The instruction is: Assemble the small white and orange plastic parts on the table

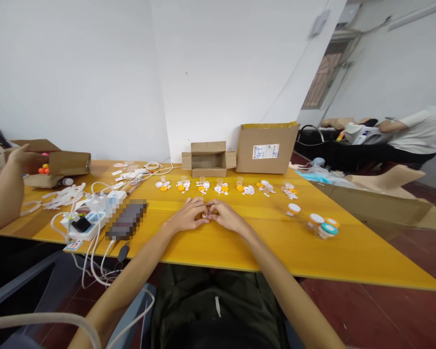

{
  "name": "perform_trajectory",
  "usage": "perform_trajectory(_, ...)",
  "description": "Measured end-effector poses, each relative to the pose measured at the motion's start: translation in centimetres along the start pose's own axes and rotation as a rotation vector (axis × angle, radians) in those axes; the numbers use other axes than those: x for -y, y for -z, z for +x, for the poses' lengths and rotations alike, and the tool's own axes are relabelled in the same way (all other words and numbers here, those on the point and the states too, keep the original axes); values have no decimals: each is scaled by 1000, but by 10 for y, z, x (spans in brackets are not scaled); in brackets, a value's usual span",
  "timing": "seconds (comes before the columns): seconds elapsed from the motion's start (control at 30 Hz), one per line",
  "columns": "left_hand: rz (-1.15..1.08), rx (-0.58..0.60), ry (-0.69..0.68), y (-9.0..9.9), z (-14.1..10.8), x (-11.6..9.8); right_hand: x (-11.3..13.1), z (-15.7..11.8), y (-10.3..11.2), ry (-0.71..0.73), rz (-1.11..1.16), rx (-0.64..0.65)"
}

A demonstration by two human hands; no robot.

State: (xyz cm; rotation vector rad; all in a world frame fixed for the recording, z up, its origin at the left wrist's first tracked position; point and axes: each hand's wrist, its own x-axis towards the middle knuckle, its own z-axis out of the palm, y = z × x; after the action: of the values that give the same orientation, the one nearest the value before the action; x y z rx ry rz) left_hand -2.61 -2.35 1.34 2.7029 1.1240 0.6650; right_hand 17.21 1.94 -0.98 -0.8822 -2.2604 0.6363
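Observation:
Above the yellow table [240,252], my left hand [185,214] and my right hand [225,215] meet fingertip to fingertip in front of me. Both are closed in a pinch around a small whitish piece [204,216], mostly hidden by the fingers, so its kind does not show. Just beyond them runs a row of small groups of parts: clear cups [202,180], orange rings [181,187] and white discs [248,190]. To the right stand several small lidded jars, among them one with a white top [294,207] and one with a teal top [329,228].
Behind the row are a small open cardboard box [209,170] and a larger carton [263,150]. Left of me lie a phone [127,220], a power strip [94,218] and loose white cables. Another person's hand [27,157] reaches to a box [70,162] at far left.

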Motion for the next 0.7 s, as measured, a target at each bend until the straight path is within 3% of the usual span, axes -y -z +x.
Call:
perform_trajectory(0.53,8,1,0,-1,-1,2,8,-7,-3,-118,16,-65)
perform_trajectory(0.7,14,-6,0,-1,-1,2,10,-9,-4,-84,-4,-74)
